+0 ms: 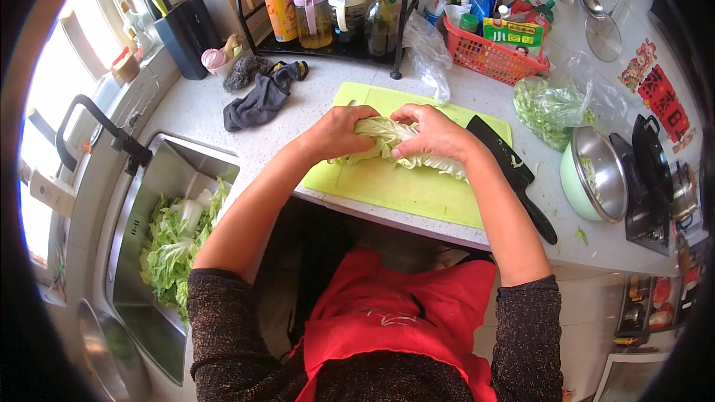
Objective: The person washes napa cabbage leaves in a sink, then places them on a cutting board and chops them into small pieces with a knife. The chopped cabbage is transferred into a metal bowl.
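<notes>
A bundle of napa cabbage leaves [391,139] lies lengthwise across the yellow-green cutting board [402,195]. My left hand [343,134] grips its left part, and my right hand [433,131] holds it near the middle, thumb in front and fingers behind. To the right of my right hand, a black cleaver [503,156] rests with its blade on the board's right edge and its handle [539,218] on the counter; bits of leaf cling to the blade. Both palms are hidden from view.
More cabbage leaves [179,240] fill part of the steel sink [131,223] at left. A dark cloth [262,97] lies behind the board. At right are a bag of chopped greens [550,106], a tilted metal bowl [609,178], and a red basket [486,61]. A bottle rack [335,50] stands behind.
</notes>
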Demonstrator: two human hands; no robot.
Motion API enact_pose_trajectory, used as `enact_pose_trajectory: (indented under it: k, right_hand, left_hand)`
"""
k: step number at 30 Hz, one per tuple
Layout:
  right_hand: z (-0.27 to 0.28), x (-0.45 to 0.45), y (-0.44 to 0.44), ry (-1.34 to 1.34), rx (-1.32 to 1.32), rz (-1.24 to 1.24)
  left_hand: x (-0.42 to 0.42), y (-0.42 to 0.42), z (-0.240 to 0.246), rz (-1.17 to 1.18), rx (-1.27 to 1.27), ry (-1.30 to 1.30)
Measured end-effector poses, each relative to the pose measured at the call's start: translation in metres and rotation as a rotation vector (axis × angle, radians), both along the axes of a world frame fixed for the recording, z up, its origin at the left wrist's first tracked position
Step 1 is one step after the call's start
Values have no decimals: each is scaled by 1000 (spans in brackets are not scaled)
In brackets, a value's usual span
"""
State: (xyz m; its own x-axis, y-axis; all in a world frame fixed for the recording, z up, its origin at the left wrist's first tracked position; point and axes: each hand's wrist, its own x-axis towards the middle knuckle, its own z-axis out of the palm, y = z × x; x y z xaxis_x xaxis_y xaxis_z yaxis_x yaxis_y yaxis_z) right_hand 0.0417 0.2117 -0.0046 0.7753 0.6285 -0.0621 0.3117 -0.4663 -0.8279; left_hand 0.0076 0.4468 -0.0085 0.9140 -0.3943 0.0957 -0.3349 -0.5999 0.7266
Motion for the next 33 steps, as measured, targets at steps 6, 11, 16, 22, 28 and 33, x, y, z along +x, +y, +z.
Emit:
enact_pose_trajectory:
  k: [6, 11, 16, 22, 28, 33]
  right_hand:
    - [5, -23, 4, -350, -241, -26]
    - [-13, -35, 7, -502, -280, -69]
    - [-11, -31, 11, -411, -160, -135]
    - [-2, -26, 4, -107, 52, -82]
    - [0, -20, 7, -104, -120, -82]
    - [-7, -48, 9, -603, -373, -75]
  left_hand:
    - [15, 5, -12, -4, 231, -7]
    - [21, 6, -17, -82, 311, -235]
    - [-2, 15, 2, -123, 173, -176]
    - [-9, 2, 9, -87, 54, 23]
    - [18, 8, -37, -217, 22, -608]
    - [19, 11, -41, -276, -11, -552]
